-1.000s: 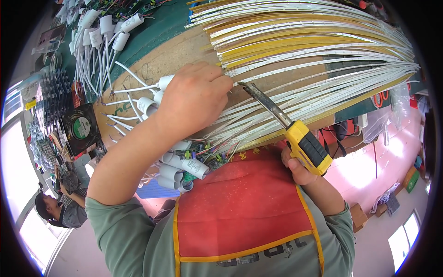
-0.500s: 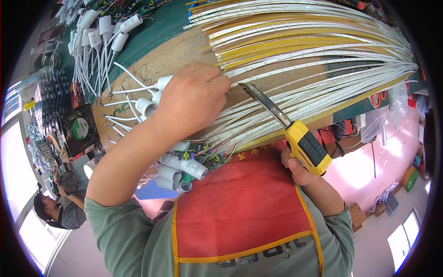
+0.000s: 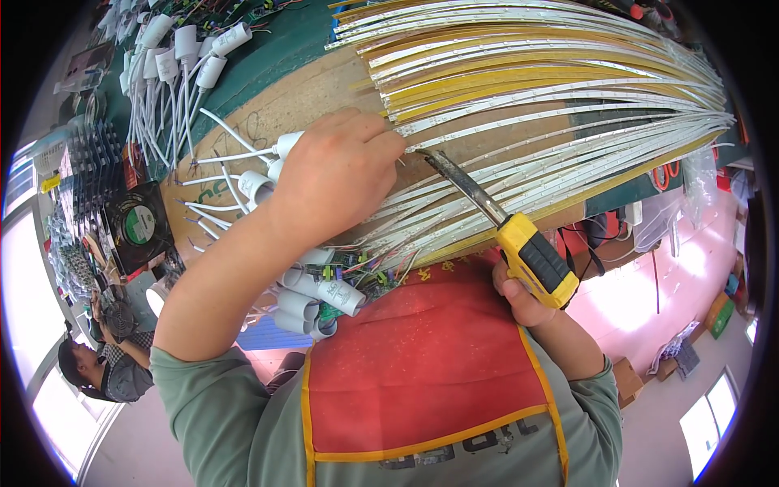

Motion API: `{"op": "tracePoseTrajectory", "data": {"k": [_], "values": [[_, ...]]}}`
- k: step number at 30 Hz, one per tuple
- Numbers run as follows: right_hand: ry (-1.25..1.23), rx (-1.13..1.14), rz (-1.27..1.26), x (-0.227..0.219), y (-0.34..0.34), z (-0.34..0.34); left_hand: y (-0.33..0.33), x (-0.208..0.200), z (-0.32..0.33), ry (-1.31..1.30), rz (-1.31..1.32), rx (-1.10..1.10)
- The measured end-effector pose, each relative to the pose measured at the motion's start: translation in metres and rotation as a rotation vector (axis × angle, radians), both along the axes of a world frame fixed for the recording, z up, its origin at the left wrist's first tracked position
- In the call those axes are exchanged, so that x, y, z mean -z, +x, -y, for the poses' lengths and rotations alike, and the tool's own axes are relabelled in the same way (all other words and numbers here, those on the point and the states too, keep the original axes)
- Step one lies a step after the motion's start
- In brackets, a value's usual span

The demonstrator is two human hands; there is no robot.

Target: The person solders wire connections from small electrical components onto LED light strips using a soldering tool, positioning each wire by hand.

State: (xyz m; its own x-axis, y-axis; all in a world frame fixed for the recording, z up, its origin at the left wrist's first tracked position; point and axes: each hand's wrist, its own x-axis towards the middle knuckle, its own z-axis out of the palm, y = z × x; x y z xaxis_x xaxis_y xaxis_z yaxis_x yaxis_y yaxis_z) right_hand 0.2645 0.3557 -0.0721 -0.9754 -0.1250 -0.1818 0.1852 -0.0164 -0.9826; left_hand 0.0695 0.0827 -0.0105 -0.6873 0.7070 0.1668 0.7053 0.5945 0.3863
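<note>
My left hand (image 3: 341, 170) is closed in a pinch over the brown board, at the near ends of the white LED strips (image 3: 479, 123). What its fingers hold is mostly hidden; a thin pale end pokes out below the fingertips. My right hand (image 3: 523, 299) grips a soldering iron (image 3: 537, 260) by its yellow and black handle. The iron's dark, bent tip lies just right of the left fingertips, close to a strip end. White cylindrical lamp holders (image 3: 258, 188) with white cables lie left of and partly under my left hand. More holders (image 3: 341, 297) with small circuit boards sit below my forearm.
A bundle of white and yellow strips (image 3: 503, 61) spans the back right of the green table. Cabled holders (image 3: 187, 45) pile up at the back left. A black fan (image 3: 138, 227) stands at the left edge, and another person (image 3: 105, 365) sits beyond it.
The soldering iron has shifted slightly left, its tip a little closer to my left fingertips. My left hand has stayed almost still.
</note>
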Motion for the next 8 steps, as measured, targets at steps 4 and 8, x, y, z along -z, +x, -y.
{"op": "tracePoseTrajectory", "data": {"k": [4,8], "values": [[0.057,-0.143,-0.075,0.0130,0.0031,-0.0049,-0.0007,-0.0013,-0.0005,-0.002,0.006,0.001],[0.066,-0.130,-0.055,0.0140,0.0052,-0.0032,-0.0001,-0.0007,0.0002,-0.012,0.014,-0.005]]}}
